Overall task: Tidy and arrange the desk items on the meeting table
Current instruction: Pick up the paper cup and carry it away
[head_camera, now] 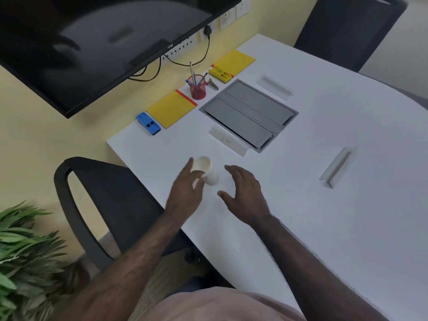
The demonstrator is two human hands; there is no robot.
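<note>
A white paper cup [206,169] stands on the white meeting table [324,216] near its left edge. My left hand [186,193] is wrapped around the cup's left side, fingers on its rim. My right hand [243,195] hovers just right of the cup, fingers spread, holding nothing. Three white tent name cards lie around: one [228,141] just beyond the cup, one [338,166] to the right, one [275,86] farther back. Along the wall sit a red pen holder [198,89], two yellow notepads [171,108] [234,61], a blue stapler [148,123] and a yellow stapler [221,75].
A grey cable box lid [249,114] is set into the table's middle. A black monitor [92,42] hangs on the wall above. A black chair [97,205] stands at the left edge, another [347,31] at the far side. A green plant [25,251] is at lower left.
</note>
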